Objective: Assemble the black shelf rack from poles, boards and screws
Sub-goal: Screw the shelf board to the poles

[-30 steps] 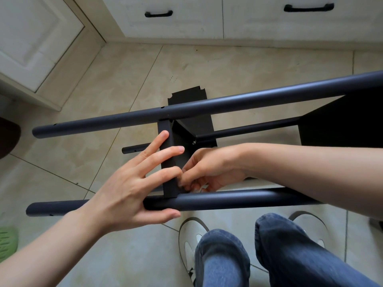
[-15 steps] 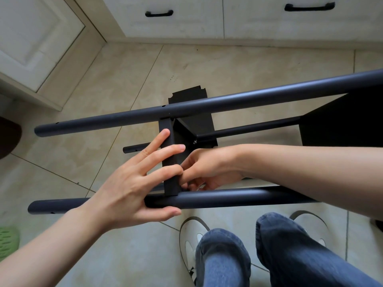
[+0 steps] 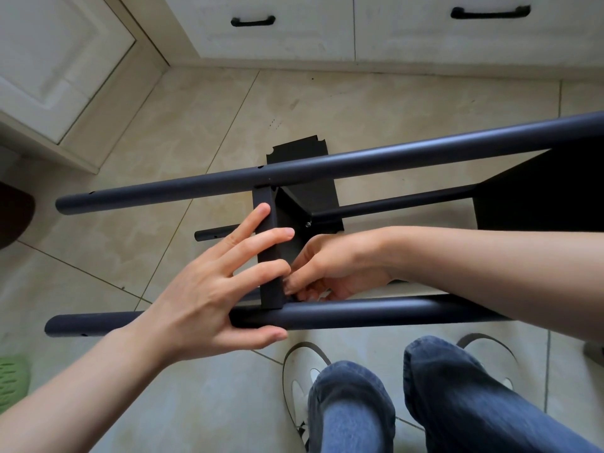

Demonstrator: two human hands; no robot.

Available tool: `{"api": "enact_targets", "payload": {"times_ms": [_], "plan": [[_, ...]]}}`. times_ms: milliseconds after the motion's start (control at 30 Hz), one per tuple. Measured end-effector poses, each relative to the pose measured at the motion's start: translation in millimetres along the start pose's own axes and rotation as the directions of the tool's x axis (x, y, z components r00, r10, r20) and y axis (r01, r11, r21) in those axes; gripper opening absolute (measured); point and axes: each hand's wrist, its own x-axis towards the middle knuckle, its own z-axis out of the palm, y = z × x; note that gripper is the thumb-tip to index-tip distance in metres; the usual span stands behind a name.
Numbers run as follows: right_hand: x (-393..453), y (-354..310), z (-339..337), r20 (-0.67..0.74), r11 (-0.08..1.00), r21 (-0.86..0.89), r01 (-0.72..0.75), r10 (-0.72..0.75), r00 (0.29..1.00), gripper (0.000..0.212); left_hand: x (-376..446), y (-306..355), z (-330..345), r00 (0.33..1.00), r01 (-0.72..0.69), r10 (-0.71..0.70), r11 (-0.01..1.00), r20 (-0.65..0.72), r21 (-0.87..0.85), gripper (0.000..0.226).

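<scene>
Hands at work on a half-built rack [image 3: 327,165] lying on its side over a tiled floor [image 3: 408,103]. Little has changed in the past second — the left hand [image 3: 212,289] keeps straight fingers pressed on the board [image 3: 269,256] edge, thumb under the near pole [image 3: 359,313], while the right hand [image 3: 333,266] has curled tighter at the joint where board meets pole, pinching something small, probably a screw. That suggests fastening is under way, not finished. Containers — none visible; closed drawers [image 3: 277,24] line the far wall.

board [image 3: 268,253] between two poles [image 3: 359,165], cabinets [image 3: 281,31] behind
</scene>
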Motion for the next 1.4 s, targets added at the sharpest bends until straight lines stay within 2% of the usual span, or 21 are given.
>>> {"api": "enact_targets", "payload": {"times_ms": [167, 333, 567, 767, 1200, 1333, 1400], "plan": [[1, 1, -1, 0.021, 0.998, 0.043, 0.049, -0.050, 0.999, 0.009, 2, -1, 0, 1.000, 0.004, -0.004, 1.000, -0.001, 0.011, 0.054], [6, 2, 1, 0.007, 0.999, 0.038, 0.022, -0.022, 1.000, 0.015, 0, -2, 1, 1.000, -0.006, 0.006, 1.000, -0.003, 0.001, 0.053], [8, 1, 3, -0.084, 0.998, -0.050, 0.047, -0.051, 0.995, 0.015, 1, -3, -1, 1.000, 0.010, -0.010, 1.000, 0.009, 0.013, 0.057], [-3, -2, -3, 0.025, 0.998, 0.001, 0.058, -0.058, 0.998, 0.010, 2, -2, -2, 1.000, 0.016, -0.016, 1.000, 0.015, 0.014, 0.056], [-3, -4, -1, -0.075, 0.993, -0.111, 0.030, -0.038, 0.996, 0.017, 3, -2, -3, 1.000, 0.008, -0.008, 0.999, 0.007, 0.044, 0.057], [-11, -4, -1, -0.065, 0.993, -0.100, 0.058, -0.065, 0.996, 0.009, 1, -2, -2, 1.000, 0.006, -0.006, 0.998, -0.004, 0.068, 0.058], [-18, -3, -1, -0.095, 0.987, -0.149, 0.061, -0.076, 0.993, 0.010, 0, 0, -1, 1.000, 0.003, -0.001, 0.996, -0.023, 0.086, 0.059]]}}
